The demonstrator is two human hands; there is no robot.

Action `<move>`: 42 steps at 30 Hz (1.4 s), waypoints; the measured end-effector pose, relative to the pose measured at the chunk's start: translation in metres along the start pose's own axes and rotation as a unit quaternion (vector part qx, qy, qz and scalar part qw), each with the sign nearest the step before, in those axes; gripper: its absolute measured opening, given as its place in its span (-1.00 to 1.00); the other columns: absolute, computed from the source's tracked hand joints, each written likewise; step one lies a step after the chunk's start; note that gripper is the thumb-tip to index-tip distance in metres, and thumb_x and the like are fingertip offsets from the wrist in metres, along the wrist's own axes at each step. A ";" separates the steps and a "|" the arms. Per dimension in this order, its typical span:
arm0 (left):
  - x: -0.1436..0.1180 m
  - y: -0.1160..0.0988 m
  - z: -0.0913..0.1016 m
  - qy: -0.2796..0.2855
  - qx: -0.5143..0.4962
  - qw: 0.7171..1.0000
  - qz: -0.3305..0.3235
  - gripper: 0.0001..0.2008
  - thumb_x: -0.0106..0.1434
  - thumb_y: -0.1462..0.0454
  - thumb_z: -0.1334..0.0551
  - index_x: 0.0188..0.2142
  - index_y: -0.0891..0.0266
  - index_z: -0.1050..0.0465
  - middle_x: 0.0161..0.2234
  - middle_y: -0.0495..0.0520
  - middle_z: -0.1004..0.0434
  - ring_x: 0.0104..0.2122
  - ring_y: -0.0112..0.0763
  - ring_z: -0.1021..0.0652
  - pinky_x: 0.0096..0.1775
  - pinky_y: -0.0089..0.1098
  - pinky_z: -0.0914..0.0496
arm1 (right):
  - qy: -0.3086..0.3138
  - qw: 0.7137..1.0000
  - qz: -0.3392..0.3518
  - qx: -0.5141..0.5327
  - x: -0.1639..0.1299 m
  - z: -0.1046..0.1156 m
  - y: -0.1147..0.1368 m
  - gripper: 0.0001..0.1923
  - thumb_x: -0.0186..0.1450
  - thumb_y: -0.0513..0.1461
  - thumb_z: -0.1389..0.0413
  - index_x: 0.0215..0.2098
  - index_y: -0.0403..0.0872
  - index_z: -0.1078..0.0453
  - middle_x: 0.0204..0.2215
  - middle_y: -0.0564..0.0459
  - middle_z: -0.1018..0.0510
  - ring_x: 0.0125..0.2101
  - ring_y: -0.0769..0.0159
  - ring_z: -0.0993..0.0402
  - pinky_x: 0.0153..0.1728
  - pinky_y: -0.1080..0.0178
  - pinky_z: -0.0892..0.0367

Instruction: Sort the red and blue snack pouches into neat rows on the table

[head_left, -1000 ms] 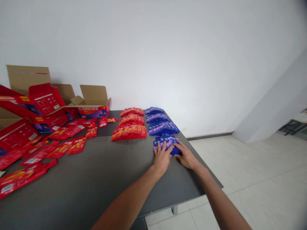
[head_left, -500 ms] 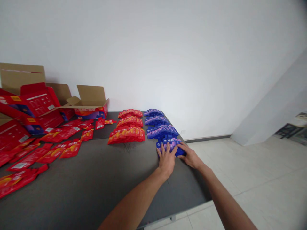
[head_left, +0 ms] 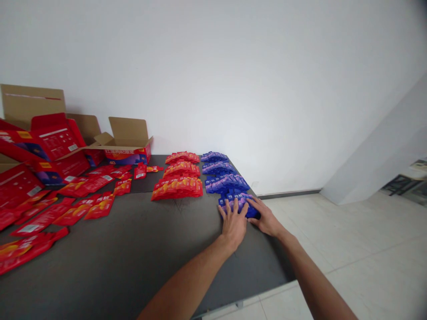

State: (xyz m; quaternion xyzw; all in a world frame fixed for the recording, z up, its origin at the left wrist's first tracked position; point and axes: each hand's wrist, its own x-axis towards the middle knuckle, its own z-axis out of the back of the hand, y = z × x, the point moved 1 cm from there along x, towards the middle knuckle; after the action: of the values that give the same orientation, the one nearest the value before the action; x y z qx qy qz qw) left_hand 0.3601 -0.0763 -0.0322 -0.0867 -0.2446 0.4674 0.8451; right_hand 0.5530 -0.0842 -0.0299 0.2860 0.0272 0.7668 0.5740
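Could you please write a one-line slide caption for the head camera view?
Both hands, left hand and right hand, rest on the nearest pile of blue packets on a dark table.

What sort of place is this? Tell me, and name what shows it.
Probably a plain packing or sorting room: a dark table against a bare white wall, rows of red packets and blue packets, and opened cardboard boxes.
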 end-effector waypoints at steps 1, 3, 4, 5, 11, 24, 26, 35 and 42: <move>-0.001 0.000 0.001 -0.003 -0.001 1.000 0.000 -0.41 0.35 0.13 -0.08 0.34 -0.17 0.02 0.39 0.08 0.07 0.33 0.22 0.02 0.20 0.38 0.13 | 0.001 1.000 -0.001 -0.002 0.000 0.002 0.002 -0.22 0.19 0.05 -0.24 0.31 0.07 -0.17 0.29 -0.11 -0.19 0.28 -0.07 -0.08 0.26 -0.14 -0.06; -0.002 -0.001 0.003 -0.005 -0.002 1.000 -0.001 -0.40 0.35 0.13 -0.09 0.34 -0.17 0.01 0.38 0.08 0.06 0.33 0.21 0.02 0.20 0.38 0.14 | 0.006 1.000 0.004 -0.010 0.001 0.005 0.007 -0.19 0.18 0.06 -0.24 0.32 0.07 -0.15 0.29 -0.12 -0.18 0.28 -0.09 -0.09 0.25 -0.13 -0.07; -0.003 -0.001 0.005 -0.006 -0.001 1.000 -0.001 -0.40 0.35 0.13 -0.10 0.34 -0.16 0.00 0.38 0.08 0.06 0.33 0.21 0.02 0.20 0.38 0.15 | 0.006 1.000 0.007 -0.016 0.001 0.007 0.010 -0.19 0.18 0.06 -0.24 0.33 0.07 -0.14 0.29 -0.12 -0.18 0.27 -0.09 -0.09 0.25 -0.14 -0.07; -0.004 -0.002 0.007 -0.008 -0.001 1.000 -0.002 -0.40 0.34 0.13 -0.10 0.34 -0.15 -0.01 0.38 0.08 0.05 0.34 0.21 0.03 0.21 0.38 0.15 | 0.007 1.000 0.010 -0.024 0.001 0.009 0.012 -0.18 0.18 0.06 -0.24 0.33 0.08 -0.13 0.30 -0.12 -0.18 0.27 -0.10 -0.09 0.24 -0.14 -0.07; -0.013 0.002 0.021 -0.033 0.000 0.999 -0.012 -0.43 0.36 0.10 -0.06 0.33 -0.11 -0.04 0.39 0.09 0.06 0.35 0.17 0.09 0.22 0.35 0.17 | 0.010 0.995 0.022 -0.095 0.005 0.011 0.027 -0.18 0.19 0.06 -0.21 0.35 0.15 -0.07 0.31 -0.08 -0.16 0.29 -0.11 -0.04 0.23 -0.24 -0.01; -0.049 0.068 0.076 -0.040 0.030 0.999 0.020 -0.43 0.36 0.12 -0.05 0.34 -0.09 -0.02 0.39 0.07 0.07 0.36 0.13 0.12 0.23 0.33 0.17 | 0.024 0.995 0.036 -0.089 0.036 -0.029 0.100 -0.21 0.20 0.00 -0.22 0.34 0.12 -0.10 0.34 -0.07 -0.08 0.32 -0.14 0.10 0.23 -0.26 0.05; -0.057 0.083 0.088 -0.040 0.039 0.998 0.031 -0.42 0.35 0.12 -0.07 0.34 -0.08 -0.03 0.39 0.08 0.07 0.36 0.13 0.12 0.24 0.32 0.17 | 0.028 0.996 0.044 -0.074 0.043 -0.041 0.119 -0.24 0.22 -0.02 -0.21 0.33 0.12 -0.10 0.34 -0.06 -0.09 0.33 -0.12 0.10 0.23 -0.26 0.04; -0.102 0.168 0.145 -0.065 0.080 0.991 0.085 -0.45 0.35 0.11 -0.08 0.31 -0.05 -0.11 0.38 0.10 0.02 0.35 0.11 0.07 0.25 0.28 0.20 | 0.032 0.995 0.090 -0.035 0.079 -0.108 0.216 -0.32 0.25 -0.06 -0.17 0.30 0.07 -0.17 0.31 -0.06 -0.17 0.30 -0.03 0.02 0.21 -0.14 -0.04; -0.138 0.241 0.181 -0.088 0.125 0.979 0.135 -0.50 0.35 0.11 -0.07 0.27 -0.01 -0.20 0.35 0.12 -0.07 0.35 0.07 0.02 0.26 0.24 0.20 | 0.040 0.995 0.092 -0.008 0.105 -0.164 0.291 -0.38 0.28 -0.05 -0.14 0.29 0.05 -0.21 0.28 -0.07 -0.21 0.25 -0.01 -0.05 0.20 -0.10 -0.07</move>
State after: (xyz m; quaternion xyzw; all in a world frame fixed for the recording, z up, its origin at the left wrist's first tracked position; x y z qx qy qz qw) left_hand 0.0291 -0.0733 -0.0118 0.0286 -0.2441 0.6100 0.7533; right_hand 0.2058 -0.0420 -0.0162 0.2519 0.0173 0.8275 0.5014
